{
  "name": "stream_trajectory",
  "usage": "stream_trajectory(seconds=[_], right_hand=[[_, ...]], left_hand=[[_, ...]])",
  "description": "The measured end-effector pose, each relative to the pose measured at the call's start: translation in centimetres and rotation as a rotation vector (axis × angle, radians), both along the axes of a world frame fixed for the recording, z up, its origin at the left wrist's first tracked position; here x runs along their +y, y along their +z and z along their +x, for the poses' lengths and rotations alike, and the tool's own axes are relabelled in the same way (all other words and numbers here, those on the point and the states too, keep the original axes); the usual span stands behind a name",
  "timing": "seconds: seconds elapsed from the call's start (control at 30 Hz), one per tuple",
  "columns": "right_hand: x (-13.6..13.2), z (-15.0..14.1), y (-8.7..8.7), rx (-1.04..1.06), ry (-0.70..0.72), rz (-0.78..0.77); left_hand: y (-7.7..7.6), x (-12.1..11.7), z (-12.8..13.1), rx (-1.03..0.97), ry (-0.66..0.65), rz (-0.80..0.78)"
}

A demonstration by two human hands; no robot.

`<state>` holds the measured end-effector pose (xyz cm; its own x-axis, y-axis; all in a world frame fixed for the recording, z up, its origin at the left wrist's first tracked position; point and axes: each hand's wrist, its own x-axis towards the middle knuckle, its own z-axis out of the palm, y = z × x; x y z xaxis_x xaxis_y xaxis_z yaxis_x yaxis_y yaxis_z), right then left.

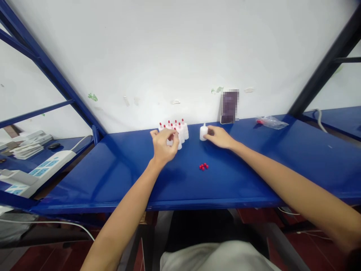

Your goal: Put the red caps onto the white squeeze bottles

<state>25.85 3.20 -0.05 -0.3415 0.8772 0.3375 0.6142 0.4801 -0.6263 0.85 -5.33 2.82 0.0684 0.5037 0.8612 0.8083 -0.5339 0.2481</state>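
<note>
My left hand (165,146) is over the near side of a cluster of small white squeeze bottles with red caps (184,130). Its thumb and forefinger close around the neck of the front capped bottle (179,145), partly hiding it. To the right, my right hand (221,137) grips an upright white squeeze bottle (202,133) from its right side. This bottle has a bare pointed nozzle and no red cap. Several loose red caps (203,166) lie in a small group on the blue table (225,180), nearer to me than both hands.
A phone-like dark panel (229,107) leans against the white wall. A clear plastic bag (272,122) with something red lies at the back right. Blue metal posts (67,90) frame the sides. At left are a white power strip (47,169) and a stack of white items (28,149).
</note>
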Motion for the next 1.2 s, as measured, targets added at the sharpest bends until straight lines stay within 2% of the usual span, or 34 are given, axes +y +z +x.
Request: stream_trajectory(seconds=[0.1, 0.2, 0.27, 0.37, 0.47, 0.57, 0.67, 0.83, 1.0, 1.07, 1.2], right_hand=[[-2.0, -0.5, 0.6, -0.034, 0.196, -0.007], [-3.0, -0.2, 1.7, -0.094, 0.211, -0.060], [-3.4, 0.2, 2.6, -0.160, 0.259, -0.162], [-4.3, 0.3, 4.1, -0.265, 0.439, -0.383], [-5.6, 0.0, 5.1, -0.342, 0.564, -0.509], [-6.4, -0.6, 5.3, -0.379, 0.608, -0.499], [-6.6, -0.9, 5.1, -0.417, 0.635, -0.431], [-6.5, -0.9, 5.0, -0.394, 0.575, -0.281], [-6.3, -1.0, 4.7, -0.327, 0.549, -0.254], [-6.4, -1.4, 4.5, -0.213, 0.496, -0.194], [-7.0, -2.7, 4.1, 0.171, 0.397, -0.092]], left_hand=[[-0.9, -0.8, 0.9, 0.043, -0.118, -0.118], [-1.6, -1.0, 1.9, -0.004, -0.158, -0.263], [-1.9, -1.0, 2.5, -0.040, -0.218, -0.334], [-2.1, -0.9, 3.1, -0.097, -0.368, -0.453], [-2.5, -0.7, 3.4, -0.206, -0.537, -0.687], [-2.8, -0.5, 3.5, -0.371, -0.695, -0.878], [-2.9, -0.2, 3.6, -0.494, -0.771, -0.927], [-2.8, -0.3, 3.5, -0.513, -0.738, -0.890], [-2.5, -0.6, 3.0, -0.392, -0.632, -0.815], [-2.4, -0.7, 3.0, -0.343, -0.581, -0.807], [-2.1, -0.8, 3.0, -0.286, -0.486, -0.818]])
